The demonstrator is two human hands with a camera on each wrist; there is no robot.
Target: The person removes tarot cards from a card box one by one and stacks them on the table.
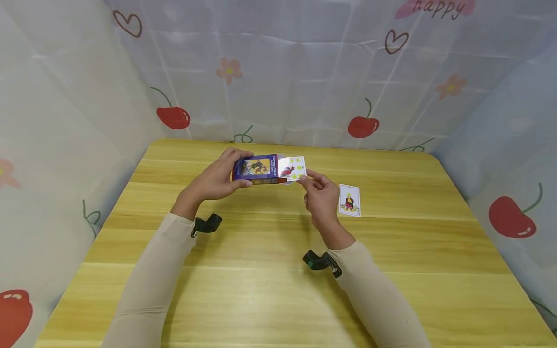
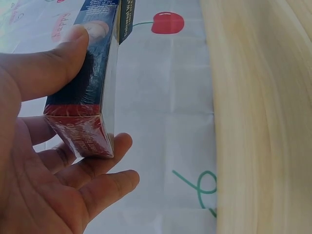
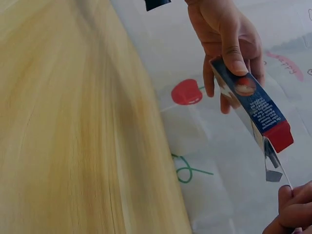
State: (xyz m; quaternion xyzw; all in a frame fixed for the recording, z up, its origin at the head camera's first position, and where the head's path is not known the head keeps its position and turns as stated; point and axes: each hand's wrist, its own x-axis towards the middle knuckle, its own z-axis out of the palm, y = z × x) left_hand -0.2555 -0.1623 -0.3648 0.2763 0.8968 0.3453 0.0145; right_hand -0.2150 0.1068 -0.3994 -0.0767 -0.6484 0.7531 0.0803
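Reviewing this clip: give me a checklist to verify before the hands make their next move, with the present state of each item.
1. Left hand grips card box: ok, thumb and fingers on opposite sides.
2. Box end facing the right hand open: ok, a flap stands out.
3. Right hand pinches the jutting card: ok.
4. Jutting card fully clear of the box: not ok, it sticks out of the open end.
5. Loose card flat on the table: ok, face up.
6. Other cards deep inside: cannot tell, hidden.
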